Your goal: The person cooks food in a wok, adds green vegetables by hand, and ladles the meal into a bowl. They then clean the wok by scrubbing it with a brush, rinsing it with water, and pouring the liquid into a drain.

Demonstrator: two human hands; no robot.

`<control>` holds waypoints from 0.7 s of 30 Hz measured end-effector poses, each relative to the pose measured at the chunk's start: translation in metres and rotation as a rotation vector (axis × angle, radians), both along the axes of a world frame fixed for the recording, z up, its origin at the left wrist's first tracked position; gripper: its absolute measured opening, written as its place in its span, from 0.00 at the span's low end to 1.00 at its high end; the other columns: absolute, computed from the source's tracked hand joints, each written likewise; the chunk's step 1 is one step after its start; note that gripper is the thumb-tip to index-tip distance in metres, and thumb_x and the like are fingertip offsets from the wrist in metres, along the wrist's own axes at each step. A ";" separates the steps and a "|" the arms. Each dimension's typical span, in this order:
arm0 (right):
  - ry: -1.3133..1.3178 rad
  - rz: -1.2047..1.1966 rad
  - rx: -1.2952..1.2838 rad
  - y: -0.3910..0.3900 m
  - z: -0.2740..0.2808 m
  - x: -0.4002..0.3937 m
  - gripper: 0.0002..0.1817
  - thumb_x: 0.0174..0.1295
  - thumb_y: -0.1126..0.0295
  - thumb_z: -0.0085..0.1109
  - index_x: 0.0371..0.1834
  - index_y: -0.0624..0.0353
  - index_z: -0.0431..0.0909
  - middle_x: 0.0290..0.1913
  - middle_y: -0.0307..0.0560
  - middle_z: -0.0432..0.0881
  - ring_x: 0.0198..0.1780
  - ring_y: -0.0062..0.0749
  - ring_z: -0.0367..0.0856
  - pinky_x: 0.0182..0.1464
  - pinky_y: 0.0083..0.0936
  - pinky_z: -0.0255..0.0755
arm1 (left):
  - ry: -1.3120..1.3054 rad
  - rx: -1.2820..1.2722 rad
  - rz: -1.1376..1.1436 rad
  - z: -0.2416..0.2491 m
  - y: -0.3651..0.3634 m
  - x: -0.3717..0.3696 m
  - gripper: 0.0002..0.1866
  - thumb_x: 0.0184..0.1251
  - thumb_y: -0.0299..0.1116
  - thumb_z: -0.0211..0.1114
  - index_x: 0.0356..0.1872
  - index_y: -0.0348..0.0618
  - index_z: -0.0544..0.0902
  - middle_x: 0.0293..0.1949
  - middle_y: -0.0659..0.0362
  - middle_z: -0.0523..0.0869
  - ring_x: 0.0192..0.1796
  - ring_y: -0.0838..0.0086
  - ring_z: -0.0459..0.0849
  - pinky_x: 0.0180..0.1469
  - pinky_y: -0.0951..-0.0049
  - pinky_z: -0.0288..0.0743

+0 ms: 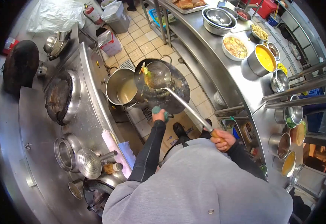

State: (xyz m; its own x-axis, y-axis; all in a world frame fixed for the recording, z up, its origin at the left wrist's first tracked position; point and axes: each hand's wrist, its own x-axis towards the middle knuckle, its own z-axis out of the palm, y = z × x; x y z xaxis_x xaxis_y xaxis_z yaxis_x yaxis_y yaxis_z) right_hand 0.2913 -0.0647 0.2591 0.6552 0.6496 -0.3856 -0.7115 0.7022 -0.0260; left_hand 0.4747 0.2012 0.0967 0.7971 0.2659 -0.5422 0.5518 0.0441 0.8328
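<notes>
My left hand [158, 115] is closed around a folded green cloth [160, 110] at the near edge of a dark wok [179, 89]; the grip itself is partly hidden. Held in the air, the wok overlaps the right rim of a tall steel pot [112, 87] with cloudy liquid inside. My right hand [222, 141] grips the wooden end of a long ladle [187, 106]. Its round bowl lies over the wok's far left part. Some green, yellow and orange food [146, 74] shows at the bowl's left edge. Small scraps cling to the wok's inside.
On the left, a steel range [90, 100] carries a burner [58, 99], a perforated skimmer [89, 163] and a bamboo brush [110, 168]. The right counter [222, 67] holds a noodle-like dish [235, 47] and a pot of yellow liquid [264, 59]. Flattened cardboard [170, 138] lies underfoot.
</notes>
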 end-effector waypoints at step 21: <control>-0.176 0.262 -1.366 0.032 -0.003 0.038 0.25 0.66 0.67 0.43 0.67 0.48 0.53 0.25 0.36 0.67 0.15 0.16 0.61 0.16 0.16 0.61 | 0.180 -0.456 -0.074 0.057 0.002 -0.053 0.11 0.48 0.33 0.62 0.33 0.47 0.72 0.24 0.61 0.73 0.24 0.69 0.75 0.23 0.64 0.71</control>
